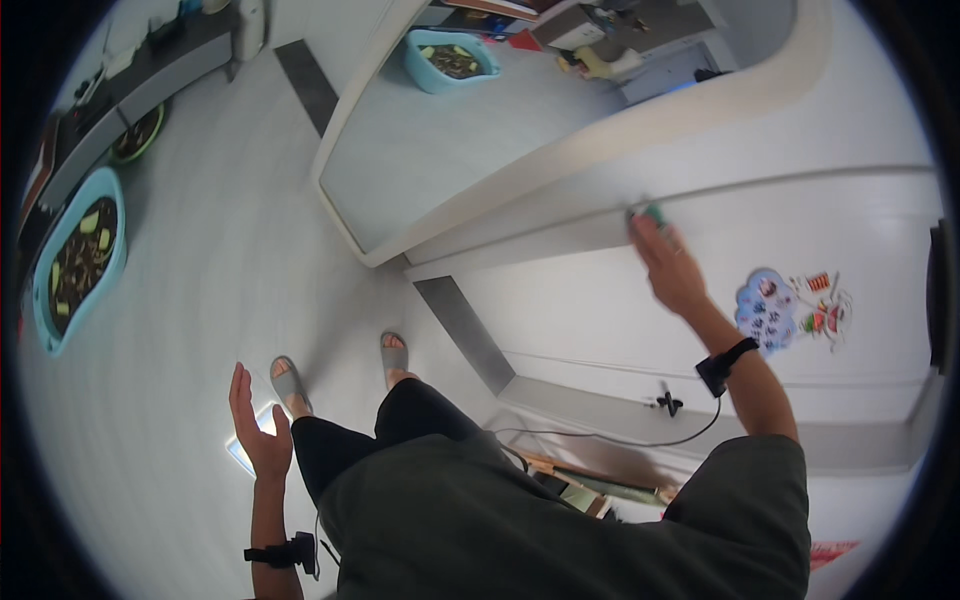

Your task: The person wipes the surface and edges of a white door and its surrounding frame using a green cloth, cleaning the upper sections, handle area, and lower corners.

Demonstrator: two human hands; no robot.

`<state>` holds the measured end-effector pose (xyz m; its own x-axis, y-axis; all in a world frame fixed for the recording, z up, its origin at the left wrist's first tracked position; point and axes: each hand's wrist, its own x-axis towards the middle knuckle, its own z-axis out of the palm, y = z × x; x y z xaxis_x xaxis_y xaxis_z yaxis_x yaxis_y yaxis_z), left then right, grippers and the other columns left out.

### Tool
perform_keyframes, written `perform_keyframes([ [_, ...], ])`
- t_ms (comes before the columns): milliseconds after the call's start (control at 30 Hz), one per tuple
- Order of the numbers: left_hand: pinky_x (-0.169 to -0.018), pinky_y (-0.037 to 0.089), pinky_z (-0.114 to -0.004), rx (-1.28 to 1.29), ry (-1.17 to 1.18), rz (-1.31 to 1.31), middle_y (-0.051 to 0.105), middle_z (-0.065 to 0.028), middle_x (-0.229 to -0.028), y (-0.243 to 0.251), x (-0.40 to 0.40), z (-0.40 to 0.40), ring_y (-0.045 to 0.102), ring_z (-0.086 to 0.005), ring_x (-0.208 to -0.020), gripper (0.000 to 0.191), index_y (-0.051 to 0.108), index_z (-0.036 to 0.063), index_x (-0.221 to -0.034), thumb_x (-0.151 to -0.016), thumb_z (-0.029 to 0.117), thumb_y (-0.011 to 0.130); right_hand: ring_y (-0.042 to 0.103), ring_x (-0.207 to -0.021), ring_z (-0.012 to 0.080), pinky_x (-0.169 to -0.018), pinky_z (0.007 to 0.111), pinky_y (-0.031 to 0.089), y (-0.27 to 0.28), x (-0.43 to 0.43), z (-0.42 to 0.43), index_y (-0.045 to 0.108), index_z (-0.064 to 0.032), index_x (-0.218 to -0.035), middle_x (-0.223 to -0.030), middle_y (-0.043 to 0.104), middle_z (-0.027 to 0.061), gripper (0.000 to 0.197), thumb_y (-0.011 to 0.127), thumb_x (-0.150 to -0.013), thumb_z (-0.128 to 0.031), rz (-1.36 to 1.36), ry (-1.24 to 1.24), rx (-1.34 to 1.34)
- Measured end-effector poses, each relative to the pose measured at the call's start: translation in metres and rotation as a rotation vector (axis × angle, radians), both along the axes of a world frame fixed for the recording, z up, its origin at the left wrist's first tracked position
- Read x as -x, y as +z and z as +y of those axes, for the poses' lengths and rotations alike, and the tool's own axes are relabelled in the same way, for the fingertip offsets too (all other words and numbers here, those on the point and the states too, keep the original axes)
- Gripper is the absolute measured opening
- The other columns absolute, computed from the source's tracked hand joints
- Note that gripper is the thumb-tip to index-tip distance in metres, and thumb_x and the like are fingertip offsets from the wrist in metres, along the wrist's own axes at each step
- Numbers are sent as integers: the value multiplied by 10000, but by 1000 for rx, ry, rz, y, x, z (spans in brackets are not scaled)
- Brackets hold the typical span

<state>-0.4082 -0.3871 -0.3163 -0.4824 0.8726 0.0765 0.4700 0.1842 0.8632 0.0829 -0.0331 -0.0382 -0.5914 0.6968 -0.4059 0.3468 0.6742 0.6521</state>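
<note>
My right hand (667, 259) is raised to the white door (570, 300), pressing a small green thing (654, 216), perhaps a cloth or sponge, to its surface near a long groove. The fingers cover most of the green thing, and it is slightly blurred. My left hand (259, 431) hangs over the pale floor with its fingers apart and holds nothing. A black strap with a small device sits on each forearm. Beside my right forearm, a blue cloud-shaped sticker (765, 309) with writing and a cartoon sticker (826, 315) are on the door.
A mirror (450, 165) with a pale rounded frame adjoins the door. At the left, a light blue tub (116, 247) of soil with pale green pieces stands on the floor by a dark-topped cabinet (172, 64). A green-rimmed pot (156, 133) is behind it. A cable (600, 436) runs from my right forearm.
</note>
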Motion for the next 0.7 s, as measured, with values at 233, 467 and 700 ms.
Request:
perform_keyframes([
  [233,-1129,365,-486,-9,130,-37,430,-246,-1495,-13,-109,22,429,-415,-1387,634,418,-8,-1454,-837,-32,560,162,-1531,236,-1231,444,139,-216,-2,13,384,28,-1498,-1649,204,164,734,549,-966,-450,-107,98,257],
  [467,-1128,361,-482,60,188,-39,421,-282,-1492,14,-217,-5,437,-435,-1376,642,417,-31,-1462,-844,39,575,227,-1500,263,-1242,439,132,-323,11,40,420,49,-1464,-1601,300,187,817,596,-915,-529,-279,283,359],
  [700,-1120,370,-485,-10,413,-121,436,-276,-1489,-28,-269,-37,456,-448,-1357,636,417,-23,-1461,-858,75,593,244,-1499,294,-1232,481,136,-181,-2,46,448,42,-1440,-1588,323,191,809,602,-903,-543,-224,365,358],
])
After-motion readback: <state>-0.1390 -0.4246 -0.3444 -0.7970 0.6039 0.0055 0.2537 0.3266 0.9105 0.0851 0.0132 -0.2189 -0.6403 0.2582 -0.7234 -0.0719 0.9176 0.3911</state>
